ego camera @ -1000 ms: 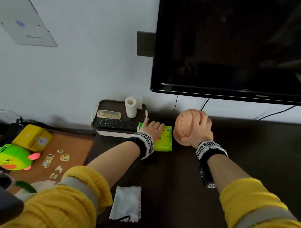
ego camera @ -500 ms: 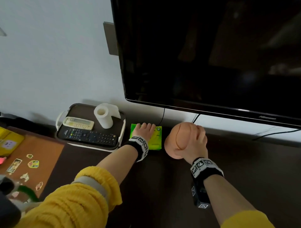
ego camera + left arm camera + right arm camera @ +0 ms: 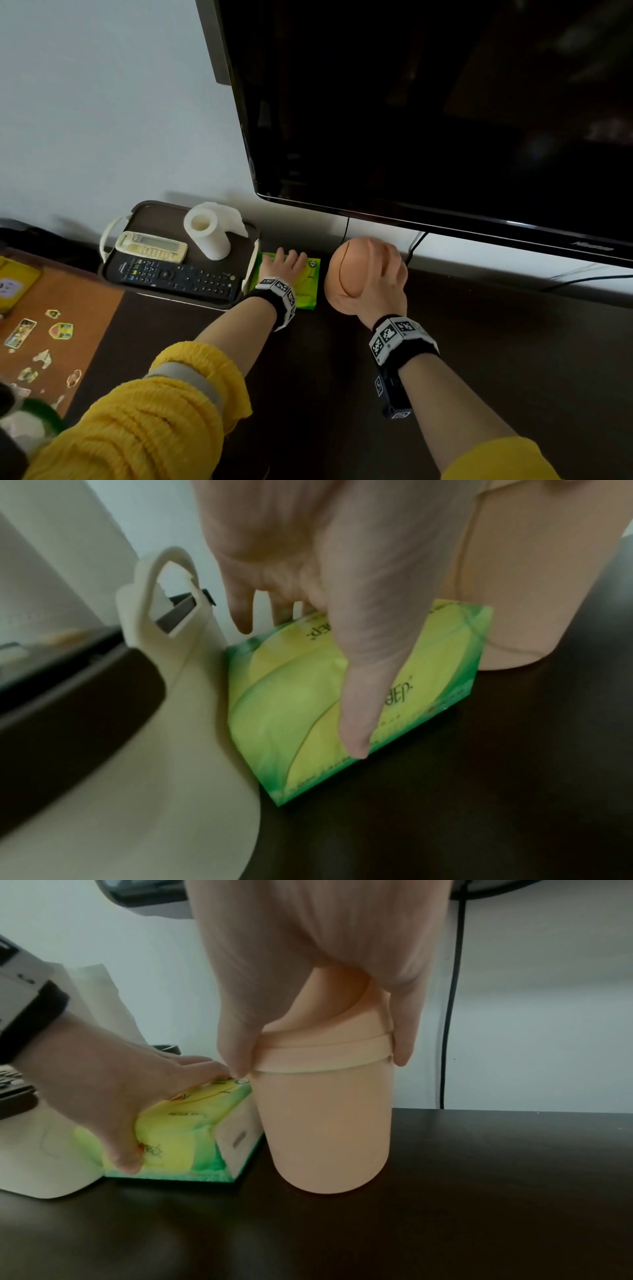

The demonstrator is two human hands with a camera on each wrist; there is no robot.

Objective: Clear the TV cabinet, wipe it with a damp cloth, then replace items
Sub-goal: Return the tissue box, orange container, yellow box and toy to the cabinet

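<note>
A green and yellow tissue pack point(image 3: 310, 274) lies flat on the dark TV cabinet point(image 3: 496, 359), tight against the tray's right side. My left hand point(image 3: 286, 263) grips it from above, thumb at the near edge and fingers over the far edge point(image 3: 318, 680). To its right a peach lidded container point(image 3: 344, 270) stands upright on the cabinet, touching the pack point(image 3: 185, 1123). My right hand point(image 3: 371, 274) grips the container's lid from above, thumb on the left and fingers on the right point(image 3: 318, 1061). The container's base point(image 3: 325, 1137) rests on the cabinet top.
A cream-handled dark tray point(image 3: 150, 210) at the back left holds two remotes point(image 3: 178, 277) and a toilet roll point(image 3: 207, 233). The TV point(image 3: 428, 102) hangs just above, with cables point(image 3: 416, 245) behind the container. A brown table with stickers point(image 3: 68, 308) adjoins on the left.
Both hands moved toward the wall, sliding the tissue pack back beside the tray and bringing the container down beside it. My head came closer; the white cloth left the view.
</note>
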